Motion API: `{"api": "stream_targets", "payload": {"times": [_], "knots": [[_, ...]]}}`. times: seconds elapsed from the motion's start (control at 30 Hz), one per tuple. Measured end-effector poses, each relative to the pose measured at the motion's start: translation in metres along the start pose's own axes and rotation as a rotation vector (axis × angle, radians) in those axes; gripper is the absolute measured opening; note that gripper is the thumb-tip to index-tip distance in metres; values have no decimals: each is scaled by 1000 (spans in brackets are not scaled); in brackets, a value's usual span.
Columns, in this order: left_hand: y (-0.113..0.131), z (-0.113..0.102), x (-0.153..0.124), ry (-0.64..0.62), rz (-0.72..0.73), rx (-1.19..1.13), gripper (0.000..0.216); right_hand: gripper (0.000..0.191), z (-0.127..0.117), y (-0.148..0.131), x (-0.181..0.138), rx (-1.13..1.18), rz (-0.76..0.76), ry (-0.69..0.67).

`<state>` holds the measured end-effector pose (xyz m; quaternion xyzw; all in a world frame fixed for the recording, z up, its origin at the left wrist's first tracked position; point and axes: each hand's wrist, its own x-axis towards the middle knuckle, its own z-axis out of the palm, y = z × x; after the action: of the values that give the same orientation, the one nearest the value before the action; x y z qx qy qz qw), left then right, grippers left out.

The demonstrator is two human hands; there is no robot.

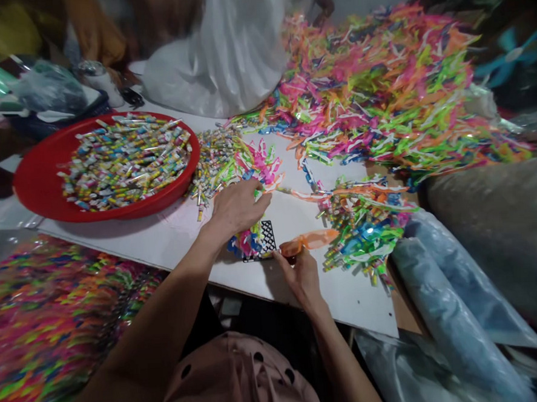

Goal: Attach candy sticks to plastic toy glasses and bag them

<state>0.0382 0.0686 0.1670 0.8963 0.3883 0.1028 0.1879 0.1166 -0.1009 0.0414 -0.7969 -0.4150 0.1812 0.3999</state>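
The hands are apart, both low over the work. The left hand [236, 206] is palm down, its forearm slanting in from the lower left, fingers curled and pointing rightward; whether they grip anything cannot be told. The right hand [304, 277] comes up from the lower right, wrist just over the near edge, thumb and fingers pinched on an orange piece [319, 240] that sticks out to the right. That piece sits just right of a black lattice [267, 240], whose left part is covered by a bright multicoloured bundle [249, 240] below the left hand.

Beyond the left hand lie a pink and green cluster [266, 163] and a spread of small wrapped tubes [213, 153]. White surface [348, 308] shows between the right hand and its near right corner, and another strip lies ahead of the lattice, crossed by an orange strand. The slanting near edge runs under both forearms. On the left, a red basin [40, 184] of tubes limits the room; on the right, a mixed pile [365, 231], then plastic rolls [456, 298]; farther off, a large colourful heap [380, 85] and a pale bag [223, 52]
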Motion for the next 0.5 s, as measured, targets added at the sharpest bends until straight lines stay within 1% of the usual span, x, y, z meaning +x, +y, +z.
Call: {"api": "stream_targets", "payload": {"times": [0.07,0.17,0.23,0.3,0.37,0.43,0.5], "knots": [[0,1,1,5,-3,7,41,22,0,2,4,-90,-33,-41],[-1,2,1,-2,5,-1,42,21,6,-2,9,-368,4,-200],[-1,2,0,-11,8,-6,42,19,11,-13,12,-525,15,-305],[-1,2,1,-9,1,5,41,21,14,-27,16,-610,2,-368],[0,1,2,4,-13,19,41,23,14,-37,20,-629,-19,-372],[-1,-1,3,6,-26,19,41,18,8,-35,27,-542,-77,-390],[-4,-3,5,-14,-12,9,41,12,-4,-23,41,-371,-164,-503]]}}
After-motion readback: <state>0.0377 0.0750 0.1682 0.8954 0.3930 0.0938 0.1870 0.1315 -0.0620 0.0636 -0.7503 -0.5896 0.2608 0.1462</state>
